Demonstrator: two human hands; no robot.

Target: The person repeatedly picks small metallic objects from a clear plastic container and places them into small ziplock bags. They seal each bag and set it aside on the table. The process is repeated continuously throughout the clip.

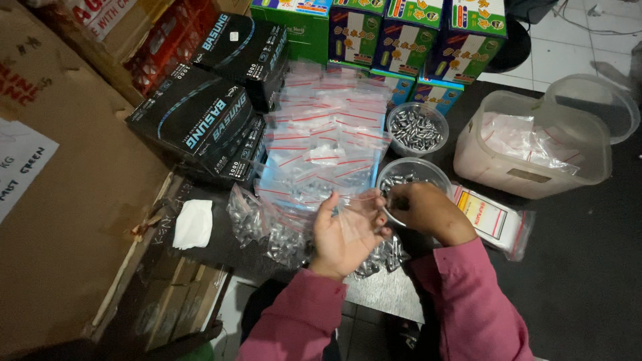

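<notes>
Starting from the left, a big brown cardboard box point(73, 220) stands beside the dark table point(588, 281), and black flat boxes point(200, 113) are stacked next to it. A white folded paper point(193, 224) lies on the table below them. Then comes a heap of small clear zip bags point(328, 140) with red strips, and under it some filled bags of small metal pieces point(257, 224).

The left hand point(344, 234), in a pink sleeve, is palm up with the fingers loosely curled, and it holds one small clear bag point(353, 215) between thumb and fingers; this bag is just beside the near round clear bowl point(413, 175). The right hand point(428, 210) reaches into that bowl of metal pieces; its grip is narrow, but I cannot tell what is inside it.

A second round bowl point(417, 127) with metal pieces stands behind. A flat pack of bags point(495, 224) lies right of the hands, a clear plastic tub point(535, 144) further right, and colourful boxes point(408, 33) at the back.
</notes>
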